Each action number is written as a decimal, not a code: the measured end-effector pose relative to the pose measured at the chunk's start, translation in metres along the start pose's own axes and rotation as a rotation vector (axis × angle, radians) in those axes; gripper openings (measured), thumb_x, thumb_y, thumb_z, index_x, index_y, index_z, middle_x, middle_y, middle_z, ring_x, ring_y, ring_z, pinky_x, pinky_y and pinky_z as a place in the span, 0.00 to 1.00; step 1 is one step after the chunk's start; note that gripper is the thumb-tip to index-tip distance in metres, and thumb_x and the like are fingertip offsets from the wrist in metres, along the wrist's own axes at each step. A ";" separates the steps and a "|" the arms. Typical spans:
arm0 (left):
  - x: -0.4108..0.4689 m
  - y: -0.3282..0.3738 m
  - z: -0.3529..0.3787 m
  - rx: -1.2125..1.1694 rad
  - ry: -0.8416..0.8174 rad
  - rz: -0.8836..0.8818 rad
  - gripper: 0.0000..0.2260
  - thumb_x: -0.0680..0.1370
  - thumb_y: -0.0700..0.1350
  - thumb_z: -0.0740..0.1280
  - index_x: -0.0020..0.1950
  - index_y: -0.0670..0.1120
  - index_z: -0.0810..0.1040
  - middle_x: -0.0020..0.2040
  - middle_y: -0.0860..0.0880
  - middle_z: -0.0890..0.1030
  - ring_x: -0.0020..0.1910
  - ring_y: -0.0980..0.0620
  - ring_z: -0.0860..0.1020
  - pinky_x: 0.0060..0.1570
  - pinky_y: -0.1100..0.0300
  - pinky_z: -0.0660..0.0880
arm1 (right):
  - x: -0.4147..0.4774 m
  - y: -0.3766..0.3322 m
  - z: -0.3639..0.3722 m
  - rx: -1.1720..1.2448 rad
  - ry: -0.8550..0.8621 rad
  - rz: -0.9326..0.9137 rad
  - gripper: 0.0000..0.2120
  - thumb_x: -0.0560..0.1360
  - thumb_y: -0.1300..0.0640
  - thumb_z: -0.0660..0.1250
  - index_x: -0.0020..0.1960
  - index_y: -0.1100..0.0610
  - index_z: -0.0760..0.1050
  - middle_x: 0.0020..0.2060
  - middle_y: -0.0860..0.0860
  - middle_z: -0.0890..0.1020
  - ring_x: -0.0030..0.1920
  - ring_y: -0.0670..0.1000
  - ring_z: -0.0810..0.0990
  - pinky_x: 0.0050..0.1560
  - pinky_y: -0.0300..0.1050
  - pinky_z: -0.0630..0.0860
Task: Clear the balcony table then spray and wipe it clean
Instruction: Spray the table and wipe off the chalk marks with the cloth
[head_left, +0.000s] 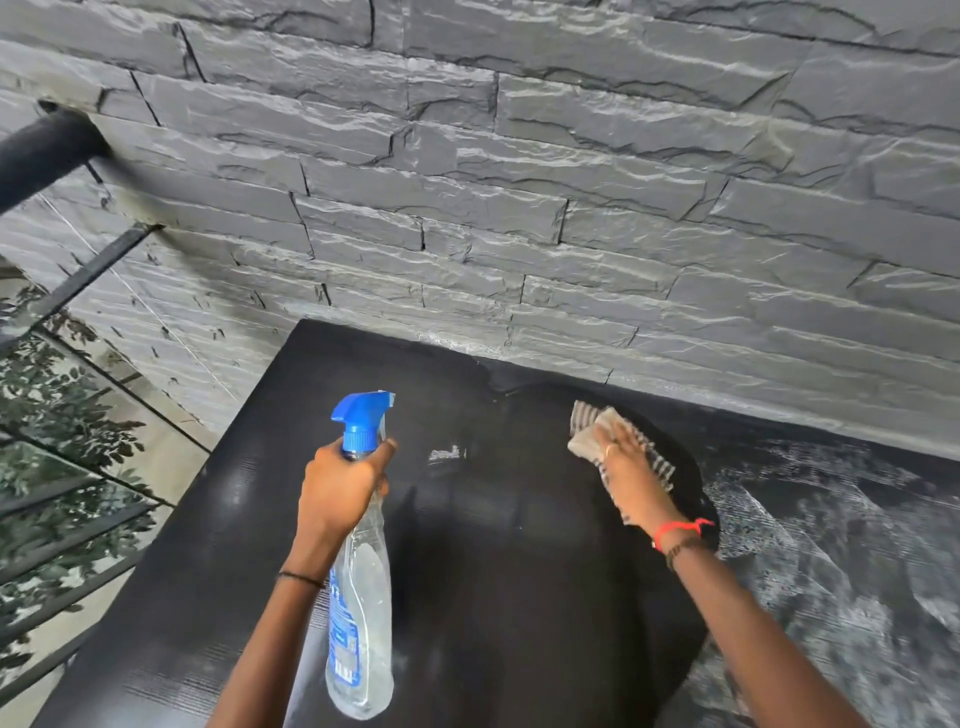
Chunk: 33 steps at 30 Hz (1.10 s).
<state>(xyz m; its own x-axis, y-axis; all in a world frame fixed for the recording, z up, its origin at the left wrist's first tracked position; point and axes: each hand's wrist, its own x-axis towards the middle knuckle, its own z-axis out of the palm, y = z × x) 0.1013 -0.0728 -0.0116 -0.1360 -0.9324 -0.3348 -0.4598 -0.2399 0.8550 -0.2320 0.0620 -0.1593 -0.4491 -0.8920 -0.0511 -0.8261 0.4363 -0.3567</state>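
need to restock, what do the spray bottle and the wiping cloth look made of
The spray bottle: clear glossy plastic by the look, see-through, with a blue plastic trigger. The cloth: soft matte woven fabric, striped, creased under the right hand; fibre unclear.

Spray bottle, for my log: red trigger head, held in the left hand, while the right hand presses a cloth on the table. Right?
No: the head view shows a blue trigger head on the spray bottle. The left hand holds it; the right hand presses the cloth on the table.
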 end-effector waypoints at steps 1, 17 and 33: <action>-0.001 -0.003 0.000 -0.008 0.004 -0.001 0.14 0.68 0.53 0.71 0.31 0.45 0.75 0.22 0.50 0.77 0.26 0.47 0.76 0.39 0.49 0.76 | 0.016 -0.003 -0.004 0.007 0.025 0.048 0.26 0.77 0.68 0.55 0.74 0.61 0.58 0.75 0.59 0.54 0.76 0.58 0.51 0.75 0.47 0.45; 0.037 -0.023 -0.040 -0.002 0.082 0.025 0.13 0.72 0.48 0.72 0.32 0.43 0.76 0.24 0.49 0.78 0.28 0.47 0.77 0.40 0.45 0.77 | 0.034 -0.260 0.070 0.016 -0.243 -0.353 0.30 0.75 0.70 0.52 0.76 0.58 0.53 0.77 0.56 0.49 0.76 0.57 0.45 0.74 0.54 0.40; 0.028 -0.039 -0.056 -0.071 0.049 0.008 0.14 0.67 0.53 0.71 0.28 0.47 0.73 0.20 0.51 0.75 0.25 0.48 0.74 0.37 0.50 0.73 | 0.069 -0.164 0.034 -0.048 -0.137 -0.130 0.28 0.79 0.68 0.51 0.77 0.57 0.50 0.76 0.57 0.47 0.76 0.57 0.44 0.76 0.51 0.42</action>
<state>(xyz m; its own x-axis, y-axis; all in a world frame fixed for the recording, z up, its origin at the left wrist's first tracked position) 0.1640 -0.1049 -0.0322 -0.0951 -0.9461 -0.3095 -0.3951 -0.2495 0.8841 -0.1160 -0.0749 -0.1356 -0.2895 -0.9477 -0.1346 -0.8911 0.3181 -0.3237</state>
